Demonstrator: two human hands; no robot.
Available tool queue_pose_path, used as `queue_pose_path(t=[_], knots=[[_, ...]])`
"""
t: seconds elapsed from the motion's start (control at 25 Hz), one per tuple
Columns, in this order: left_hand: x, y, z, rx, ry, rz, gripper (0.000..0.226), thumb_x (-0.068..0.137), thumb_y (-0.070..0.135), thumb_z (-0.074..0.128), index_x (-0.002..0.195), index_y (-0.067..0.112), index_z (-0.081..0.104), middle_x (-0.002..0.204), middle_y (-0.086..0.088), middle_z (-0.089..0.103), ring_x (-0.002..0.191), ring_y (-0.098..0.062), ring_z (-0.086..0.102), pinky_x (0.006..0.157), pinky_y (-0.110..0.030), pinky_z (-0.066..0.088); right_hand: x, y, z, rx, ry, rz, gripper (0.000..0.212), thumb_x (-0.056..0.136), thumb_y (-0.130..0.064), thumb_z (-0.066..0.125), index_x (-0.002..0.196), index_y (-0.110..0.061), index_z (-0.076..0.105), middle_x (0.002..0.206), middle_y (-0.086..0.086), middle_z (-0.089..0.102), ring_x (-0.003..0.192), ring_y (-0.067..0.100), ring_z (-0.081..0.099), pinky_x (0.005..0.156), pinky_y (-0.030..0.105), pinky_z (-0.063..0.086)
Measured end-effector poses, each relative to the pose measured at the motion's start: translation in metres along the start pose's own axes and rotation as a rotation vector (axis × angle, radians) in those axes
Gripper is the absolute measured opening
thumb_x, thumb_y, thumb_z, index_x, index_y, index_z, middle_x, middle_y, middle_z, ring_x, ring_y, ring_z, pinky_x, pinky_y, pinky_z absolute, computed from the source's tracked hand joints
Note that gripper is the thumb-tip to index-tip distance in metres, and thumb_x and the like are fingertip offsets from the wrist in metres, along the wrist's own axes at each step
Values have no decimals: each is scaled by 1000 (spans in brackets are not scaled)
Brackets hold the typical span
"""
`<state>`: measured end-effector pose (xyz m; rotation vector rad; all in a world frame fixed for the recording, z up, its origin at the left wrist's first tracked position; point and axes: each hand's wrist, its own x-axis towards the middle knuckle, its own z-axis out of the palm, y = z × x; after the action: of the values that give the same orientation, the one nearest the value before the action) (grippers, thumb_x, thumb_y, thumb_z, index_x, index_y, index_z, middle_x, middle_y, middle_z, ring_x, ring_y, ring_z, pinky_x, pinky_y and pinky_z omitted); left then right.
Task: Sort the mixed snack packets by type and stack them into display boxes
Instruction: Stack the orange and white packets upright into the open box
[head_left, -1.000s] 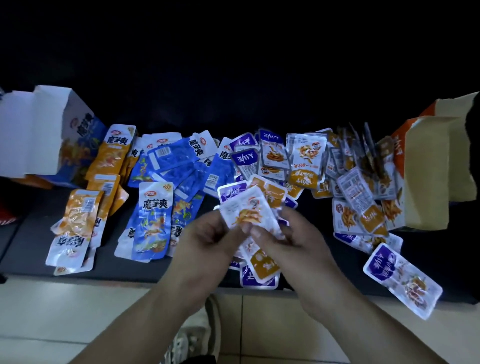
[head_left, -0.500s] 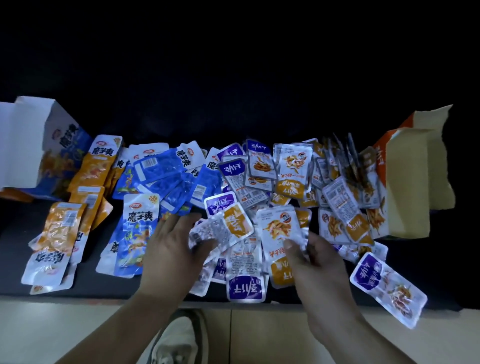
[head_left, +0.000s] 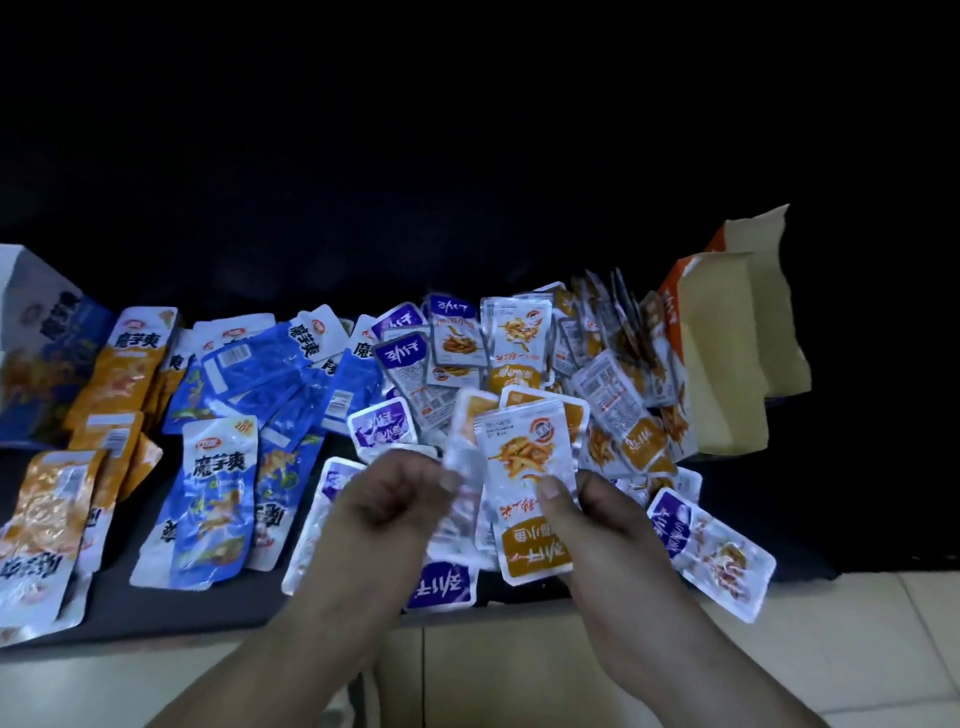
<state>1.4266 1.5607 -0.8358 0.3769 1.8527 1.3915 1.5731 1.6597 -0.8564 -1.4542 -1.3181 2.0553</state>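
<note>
Our left hand (head_left: 389, 504), now nearer our right hand (head_left: 602, 519), pinches a blurred packet (head_left: 464, 441); the right grips an orange packet (head_left: 519, 467).

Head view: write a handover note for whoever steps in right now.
Left hand pinches a blurred packet; right hand holds an orange-label packet, both above the pile.
Blue packets and long orange packets lie loosely grouped on the left of the table; small purple packets and orange ones are mixed in the middle.
Blue box far left, orange box right.
Done: rough grouping. Left: finish sorting, stack into boxes.
</note>
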Motion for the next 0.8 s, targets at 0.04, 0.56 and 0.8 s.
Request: queue_pose_path(t=[0.04, 0.56, 0.8], knots=[[-5, 3, 17, -26, -58, 1, 9, 95, 7, 68, 86, 8, 70, 80, -5, 76, 71, -11, 67, 62, -17, 50, -1, -1, -5, -11, 27, -30, 41, 87, -55, 73, 102, -17, 65, 106, 22, 66, 85, 28, 64, 80, 42, 51], [-11, -12, 55, 38, 58, -50, 46, 87, 5, 77, 124, 28, 62, 80, 11, 78, 73, -4, 74, 57, -16, 56, 17, 27, -135, -1002, 397, -318, 52, 77, -20, 79, 125, -31, 63, 123, -8, 59, 110, 22, 52, 85, 31, 45], [-4, -20, 66, 34, 60, -33, 44, 88, 7, 77, 122, 31, 61, 84, 13, 78, 75, -3, 75, 56, -17, 55, 41, 39, -140, -997, 281, -438, 75, 81, -41, 82, 148, -30, 49, 149, -19, 44, 141, 10, 27, 103, 30, 42]])
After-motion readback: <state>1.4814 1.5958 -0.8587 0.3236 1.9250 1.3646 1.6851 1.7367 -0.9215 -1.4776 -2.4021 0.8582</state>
